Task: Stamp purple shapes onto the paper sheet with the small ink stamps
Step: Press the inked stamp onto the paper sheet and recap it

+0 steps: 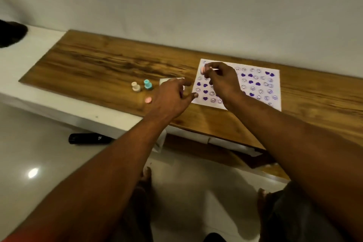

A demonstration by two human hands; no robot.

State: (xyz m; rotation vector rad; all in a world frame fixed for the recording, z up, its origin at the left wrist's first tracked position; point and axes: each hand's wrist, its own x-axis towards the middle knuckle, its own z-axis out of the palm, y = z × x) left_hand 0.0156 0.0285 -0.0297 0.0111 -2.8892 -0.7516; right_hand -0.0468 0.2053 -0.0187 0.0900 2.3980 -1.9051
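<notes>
A white paper sheet (261, 92) lies on the wooden tabletop (98, 65), covered with several purple hearts and smiley prints. My right hand (222, 80) hovers over the sheet's left part and pinches a small pink stamp (203, 69) at its far left corner. My left hand (172, 96) reaches over the sheet's left edge with fingers spread and relaxed, holding nothing. A white stamp (136, 86) and a teal stamp (147, 84) stand upright left of my left hand. A pink cap (148, 100) lies near them.
A small white pad or box (167, 80) sits partly hidden behind my left hand. A black cylindrical object (88, 138) lies on the pale floor below the table's front edge. A wall runs close behind the table. My feet show beneath.
</notes>
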